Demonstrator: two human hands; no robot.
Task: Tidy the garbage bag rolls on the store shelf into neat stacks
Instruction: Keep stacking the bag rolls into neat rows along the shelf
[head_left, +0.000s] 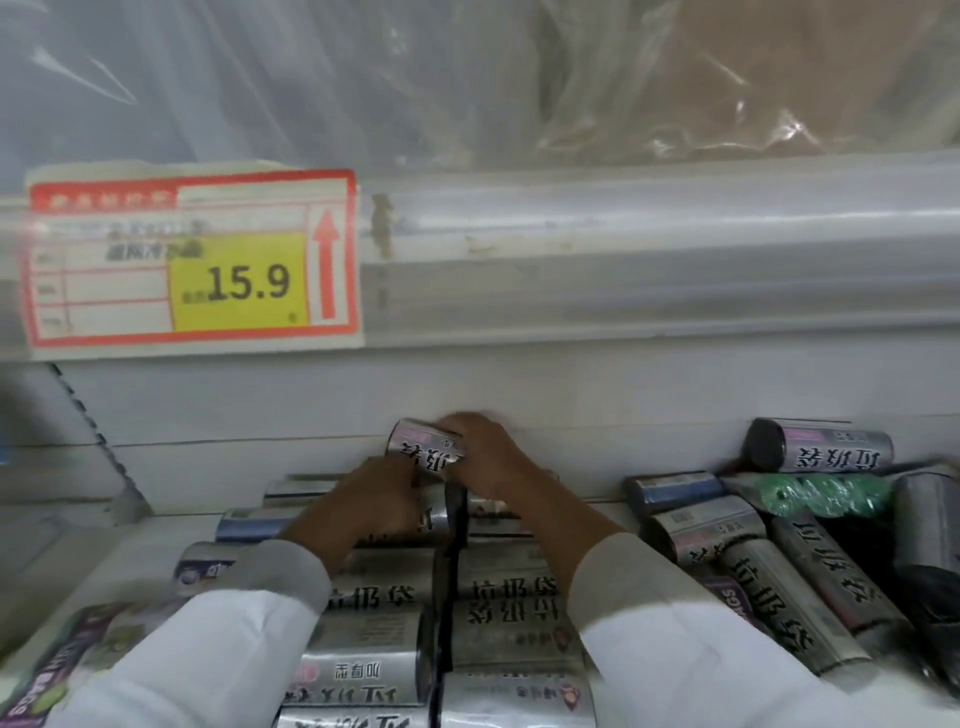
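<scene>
**Inspector:** State the step in hand.

**Me:** Placing. Both my hands are on one roll (423, 447) at the back of the shelf (171, 525), near the back wall (260, 405) and about midway along it. My right hand (485, 457) is curled over the top of it. My left hand (376, 501) meets it from the left and below; its fingers are partly hidden and blurred, so I judge it to be gripping but cannot confirm it.

**Inspector:** How does the roll sit?

**Me:** Tilted, left end up, above the back of the stacks (441, 618). Whether it touches the roll beneath, I cannot tell.

**Inspector:** Condition of the rest?

**Me:** The stacks run in two columns from the front edge toward the back wall, ends aligned. To the right lies a loose heap (779, 561): rolls at mixed angles, one (826, 449) lying high against the back wall, a green roll (818, 493) below it. At the front left corner is a purple pack (47, 670).

**Inspector:** Progress?

**Me:** Roughly half, by my estimate. The heap is untouched.

**Inspector:** Next move?

**Me:** Level the roll, square it with the columns, seat it and let go. Then reach right. The risk is rolling: round stock, glossy wrap.
</scene>
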